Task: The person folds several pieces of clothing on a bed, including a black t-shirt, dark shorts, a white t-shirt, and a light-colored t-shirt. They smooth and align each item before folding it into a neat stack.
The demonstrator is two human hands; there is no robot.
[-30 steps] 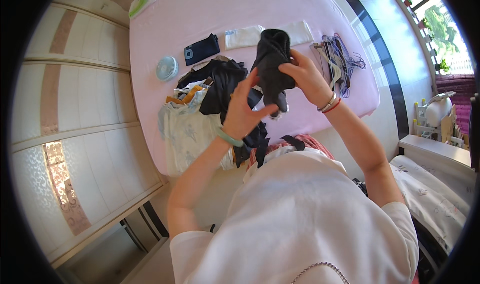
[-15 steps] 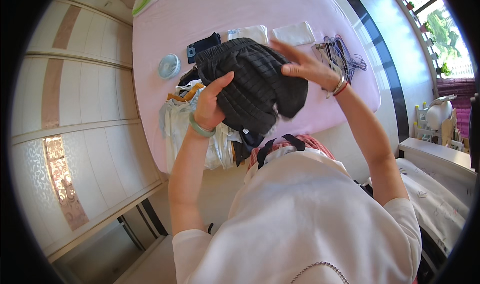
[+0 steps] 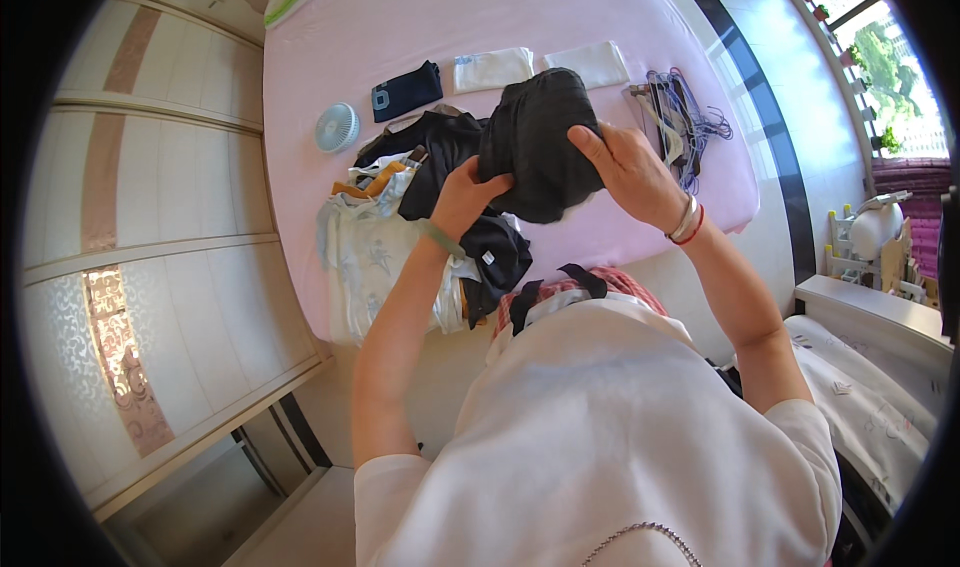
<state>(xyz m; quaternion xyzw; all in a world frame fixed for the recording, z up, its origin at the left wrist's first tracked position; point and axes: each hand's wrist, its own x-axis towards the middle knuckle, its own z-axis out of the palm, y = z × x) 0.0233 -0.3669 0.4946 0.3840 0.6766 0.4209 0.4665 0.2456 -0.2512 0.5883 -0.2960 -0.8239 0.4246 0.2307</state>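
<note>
Smaller it goes: the black garment (image 3: 540, 152), spread wide half a second ago, is now a compact bundle above the pink bed (image 3: 330, 57), and my left hand (image 3: 470, 195) has shifted rightward. That hand and my right hand (image 3: 640, 172) clamp its sides, thumbs facing me. My left wrist partly blocks the clothes pile (image 3: 375, 252); beyond sit a fan (image 3: 337, 127), folded navy garment (image 3: 408, 92) and, rightward, hangers (image 3: 690, 117).
</note>
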